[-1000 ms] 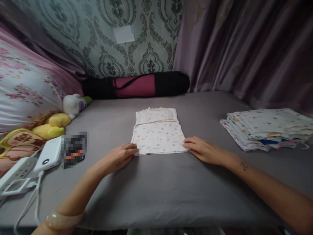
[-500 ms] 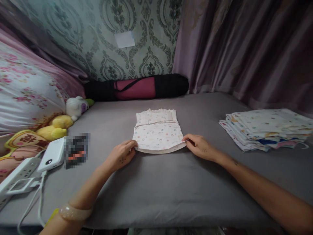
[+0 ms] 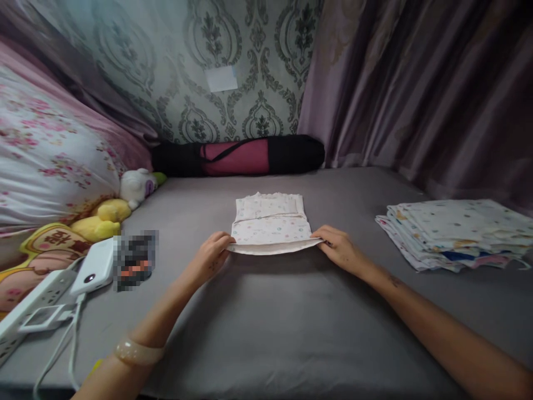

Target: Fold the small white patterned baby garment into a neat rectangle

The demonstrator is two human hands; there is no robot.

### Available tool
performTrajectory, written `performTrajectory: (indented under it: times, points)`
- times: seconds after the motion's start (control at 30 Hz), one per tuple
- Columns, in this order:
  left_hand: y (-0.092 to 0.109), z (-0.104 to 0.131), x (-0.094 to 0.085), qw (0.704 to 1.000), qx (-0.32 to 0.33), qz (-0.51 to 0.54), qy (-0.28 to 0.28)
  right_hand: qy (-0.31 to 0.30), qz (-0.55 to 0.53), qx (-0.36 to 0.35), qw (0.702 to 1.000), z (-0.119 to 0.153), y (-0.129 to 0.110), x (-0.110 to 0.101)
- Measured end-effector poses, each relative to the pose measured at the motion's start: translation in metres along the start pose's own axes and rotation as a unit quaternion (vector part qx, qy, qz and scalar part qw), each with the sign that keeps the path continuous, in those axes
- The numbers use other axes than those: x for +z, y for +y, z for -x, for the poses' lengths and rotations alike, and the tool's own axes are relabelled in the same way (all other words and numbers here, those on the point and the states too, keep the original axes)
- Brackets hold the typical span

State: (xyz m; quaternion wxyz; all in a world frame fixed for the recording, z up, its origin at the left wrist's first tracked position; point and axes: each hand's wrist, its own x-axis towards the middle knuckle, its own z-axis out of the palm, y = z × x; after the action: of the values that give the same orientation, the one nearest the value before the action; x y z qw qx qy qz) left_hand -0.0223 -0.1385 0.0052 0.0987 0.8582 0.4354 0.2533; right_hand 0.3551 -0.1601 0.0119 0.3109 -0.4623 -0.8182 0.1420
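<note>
Two hands hold the near edge of one small white folded cloth [image 3: 270, 230] with little colored pictures on it. The left hand [image 3: 214, 254] pinches the near left corner, and the right hand [image 3: 342, 249] pinches the near right corner. Both hands have their fingers closed on the cloth.

The cloth lies on the grey bed [image 3: 266, 316], between the two hands and going away past them. Its near edge runs straight across from one hand to the other, and it sags a bit in the middle. That edge looks lifted off the bed, and the far part lies flat. It is hard to tell which way the cloth is longer. Neither hand is nearer to it, because both touch it.

Well out to the right of the right hand is a pile of folded cloths [image 3: 453, 228]. The right hand is the nearer one to that pile. To the left of the left hand are a white power bank [image 3: 95, 266] and a power strip [image 3: 37, 297]. Far past both hands, a long black and red bag [image 3: 235, 156] lies sideways by the wall.
</note>
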Motion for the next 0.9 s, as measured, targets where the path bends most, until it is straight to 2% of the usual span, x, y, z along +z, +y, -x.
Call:
performTrajectory:
  times: [0.1, 0.2, 0.33, 0.43, 0.57, 0.73, 0.9]
  points:
    - [-0.007, -0.017, -0.002, 0.994, -0.087, 0.064, 0.034, 0.044, -0.011, 0.036, 0.998, -0.019, 0.006, 0.0]
    - [-0.017, -0.037, 0.004, 0.963, -0.193, 0.174, 0.076, 0.08, -0.058, 0.109, 0.989, -0.042, 0.019, 0.004]
    - [-0.03, -0.065, 0.021, 0.926, -0.24, 0.258, 0.139, 0.118, -0.135, 0.209, 0.961, -0.071, 0.04, 0.019]
    - [-0.039, -0.088, 0.036, 0.911, -0.285, 0.244, 0.172, 0.13, -0.136, 0.256, 0.948, -0.091, 0.053, 0.033]
    - [-0.053, -0.114, 0.053, 0.902, -0.341, 0.189, 0.185, 0.14, -0.078, 0.295, 0.942, -0.114, 0.066, 0.046]
    - [-0.062, -0.136, 0.062, 0.918, -0.341, 0.109, 0.173, 0.114, 0.04, 0.338, 0.933, -0.133, 0.07, 0.05]
    - [-0.06, -0.147, 0.065, 0.928, -0.333, 0.057, 0.159, 0.076, 0.11, 0.339, 0.931, -0.143, 0.068, 0.048]
